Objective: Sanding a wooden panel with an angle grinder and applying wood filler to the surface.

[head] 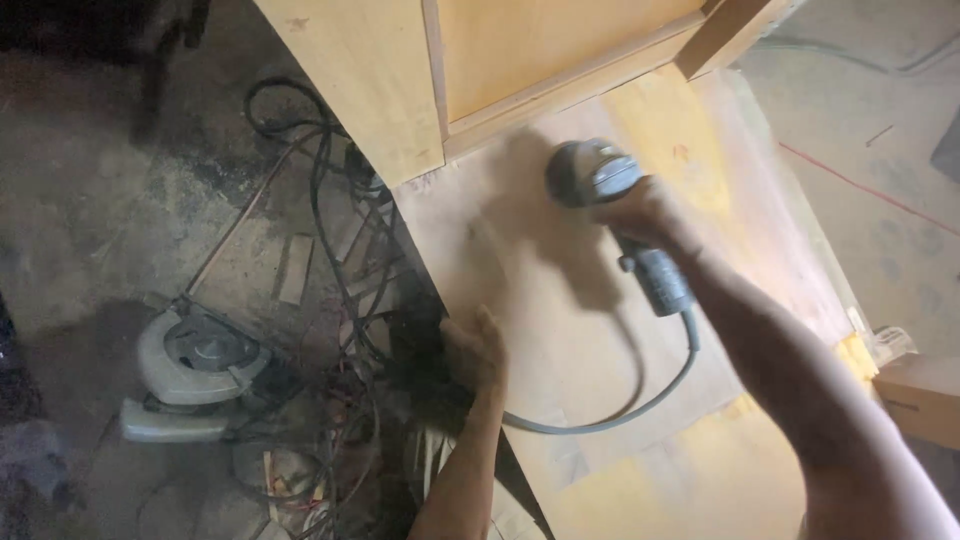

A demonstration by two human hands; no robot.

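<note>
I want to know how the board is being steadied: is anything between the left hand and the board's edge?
Nothing visible: the left hand rests directly on the board at its left edge, while the right hand grips the grinder.

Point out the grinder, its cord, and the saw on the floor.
Grinder (640,265): head view, on its grey body.
Cord (640,400): head view, on its curved loop.
Saw (195,365): head view, on its round guard.

One head-worn view, looking steeply down from above you.
You see your hands at arm's length on the plywood panel (560,290), with the cluttered floor (110,220) falling away at left.
</note>
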